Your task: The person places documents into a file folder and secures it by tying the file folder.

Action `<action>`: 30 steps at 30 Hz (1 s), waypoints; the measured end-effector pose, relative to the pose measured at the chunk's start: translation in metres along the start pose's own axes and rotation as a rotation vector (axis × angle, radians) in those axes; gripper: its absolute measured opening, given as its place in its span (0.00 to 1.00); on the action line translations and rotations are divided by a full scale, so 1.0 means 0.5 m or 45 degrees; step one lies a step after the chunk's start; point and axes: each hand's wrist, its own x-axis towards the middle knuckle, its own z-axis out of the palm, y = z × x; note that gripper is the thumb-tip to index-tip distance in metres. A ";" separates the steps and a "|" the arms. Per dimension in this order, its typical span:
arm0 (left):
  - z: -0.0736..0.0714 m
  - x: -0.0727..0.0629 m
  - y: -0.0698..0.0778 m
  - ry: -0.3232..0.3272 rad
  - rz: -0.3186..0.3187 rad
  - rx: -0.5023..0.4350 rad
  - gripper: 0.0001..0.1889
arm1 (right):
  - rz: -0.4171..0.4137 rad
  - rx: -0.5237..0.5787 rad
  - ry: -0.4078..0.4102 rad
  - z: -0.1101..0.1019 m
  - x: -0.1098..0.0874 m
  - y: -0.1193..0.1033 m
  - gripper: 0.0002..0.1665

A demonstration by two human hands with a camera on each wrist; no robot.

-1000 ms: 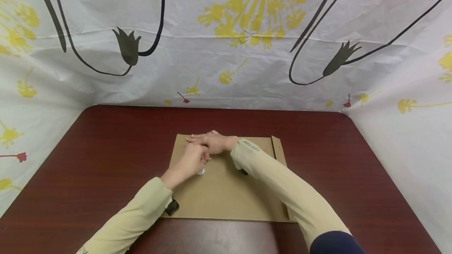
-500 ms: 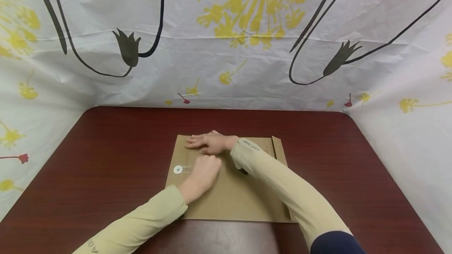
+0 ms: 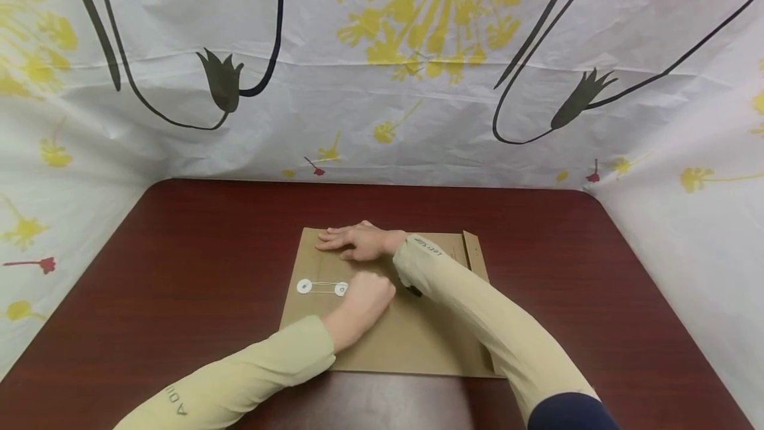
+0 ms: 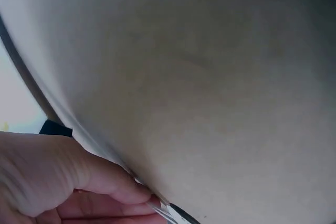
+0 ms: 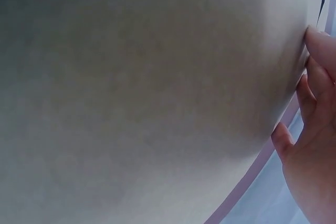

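Observation:
A brown kraft document envelope [image 3: 418, 344] lies flat on the table. Two white paper button discs sit on it: the left disc [image 3: 304, 286], and the right disc [image 3: 341, 289] close beside my left hand [image 3: 368, 297]. Thin string [image 3: 323, 283] runs between the discs in two lines. My left hand pinches the string between thumb and fingers, its fingertips low over the paper, as the left wrist view shows. Near the far left corner, my right hand [image 3: 361, 242] presses the envelope with fingers spread; its fingertips [image 5: 283, 132] touch the paper in the right wrist view.
The dark red-brown table [image 3: 197, 271] extends around the envelope on all sides. A narrow raised flap [image 3: 475, 257] runs along the envelope's right side. White floral sheeting [image 3: 382, 131] encloses the table at the back and both sides.
My left hand has moved right and toward me, past the discs, uncovering the left disc and then the right one with the string between. My right hand stays in place.

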 end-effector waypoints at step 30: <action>-0.062 -0.075 0.058 -0.234 -0.357 0.163 0.12 | 0.012 0.069 0.015 0.002 -0.001 0.004 0.29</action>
